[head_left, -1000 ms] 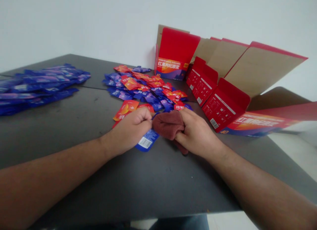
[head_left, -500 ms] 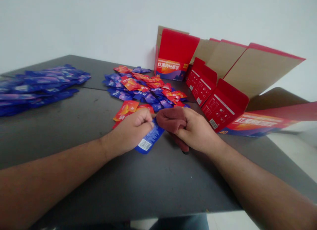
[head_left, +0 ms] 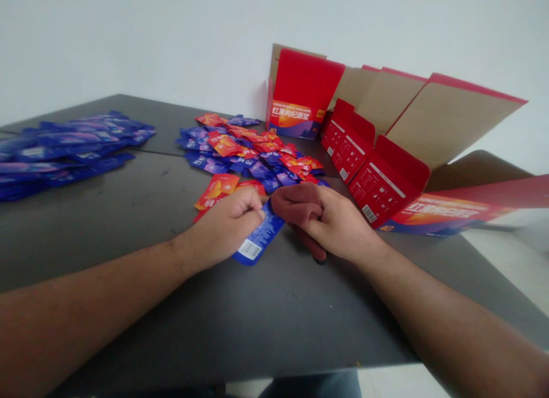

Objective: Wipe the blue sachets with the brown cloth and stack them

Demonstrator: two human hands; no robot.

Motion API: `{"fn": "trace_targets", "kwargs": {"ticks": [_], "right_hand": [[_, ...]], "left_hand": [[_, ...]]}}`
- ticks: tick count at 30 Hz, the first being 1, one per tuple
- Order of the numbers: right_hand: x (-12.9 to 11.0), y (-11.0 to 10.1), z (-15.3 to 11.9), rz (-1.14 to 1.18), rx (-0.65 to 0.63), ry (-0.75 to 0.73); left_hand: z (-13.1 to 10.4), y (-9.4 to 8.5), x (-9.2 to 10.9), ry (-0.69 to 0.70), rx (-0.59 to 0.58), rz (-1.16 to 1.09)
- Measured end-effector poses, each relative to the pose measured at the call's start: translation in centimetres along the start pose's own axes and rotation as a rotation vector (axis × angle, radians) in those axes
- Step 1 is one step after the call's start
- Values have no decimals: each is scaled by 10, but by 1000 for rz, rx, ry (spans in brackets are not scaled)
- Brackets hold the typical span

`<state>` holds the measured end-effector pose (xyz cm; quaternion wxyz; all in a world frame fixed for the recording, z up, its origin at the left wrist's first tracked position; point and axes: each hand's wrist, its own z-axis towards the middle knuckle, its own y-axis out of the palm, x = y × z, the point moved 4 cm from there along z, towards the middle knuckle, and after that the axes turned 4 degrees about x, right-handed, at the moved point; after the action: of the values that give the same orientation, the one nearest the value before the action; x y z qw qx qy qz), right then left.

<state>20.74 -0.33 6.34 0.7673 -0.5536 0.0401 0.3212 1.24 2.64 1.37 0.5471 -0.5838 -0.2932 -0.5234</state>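
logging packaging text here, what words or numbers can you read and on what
"红黑枸杞原浆": rear red box
"40": rear red box
"40": near red box
Too blurred or small: near box's title, rear box's Latin line, red side panels, sachet pile, small print on the blue sachet

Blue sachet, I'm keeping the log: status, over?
Left hand gripping blue sachet. Right hand holding brown cloth at sachet's upper end. Red sachets just beyond left hand.
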Motion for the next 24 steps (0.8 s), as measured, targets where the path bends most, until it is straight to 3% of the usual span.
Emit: {"fn": "trace_targets", "kwargs": {"ticks": [5,11,15,20,24], "right_hand": [[0,2,0,0,-48,-22],[5,2,0,37,1,24],[4,3,0,27,-34,-37],[5,1,0,37,-27,28],[4,3,0,21,-45,-41]], "left_hand": [[1,0,-1,-2,13,12],[1,-1,0,-2,3,12],[1,-1,1,34,16,48],[1,0,1,24,18,44],[1,0,0,3,8,25]]}}
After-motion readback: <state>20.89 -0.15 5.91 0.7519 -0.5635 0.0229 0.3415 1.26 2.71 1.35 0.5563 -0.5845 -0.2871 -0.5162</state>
